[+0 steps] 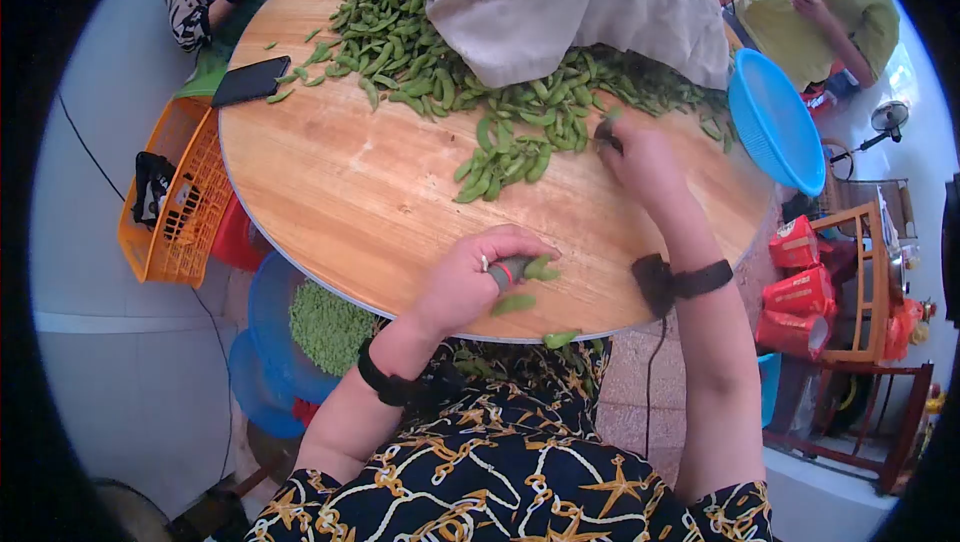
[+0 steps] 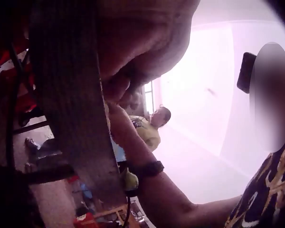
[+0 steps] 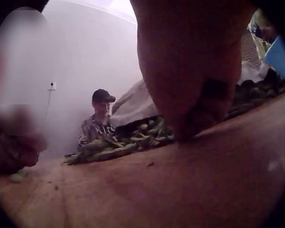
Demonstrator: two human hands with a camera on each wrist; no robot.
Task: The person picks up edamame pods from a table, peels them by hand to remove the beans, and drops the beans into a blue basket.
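In the head view the left hand, near the table's front edge, pinches a green pod at its fingertips; a grey and red cover or object shows at its thumb. Two more pods lie close by, one below the hand and one at the edge. The right hand is at the right side of the pod pile, fingers bent down to the tabletop, with something dark at the fingertips. Whether it grips a pod is hidden. The right wrist view shows its curled fingers low over the wood.
A grey cloth covers part of the pile on the round table. A phone lies at the left edge, a blue basket at the right. Shelled beans fill a blue basin below. Two other people are at the far side.
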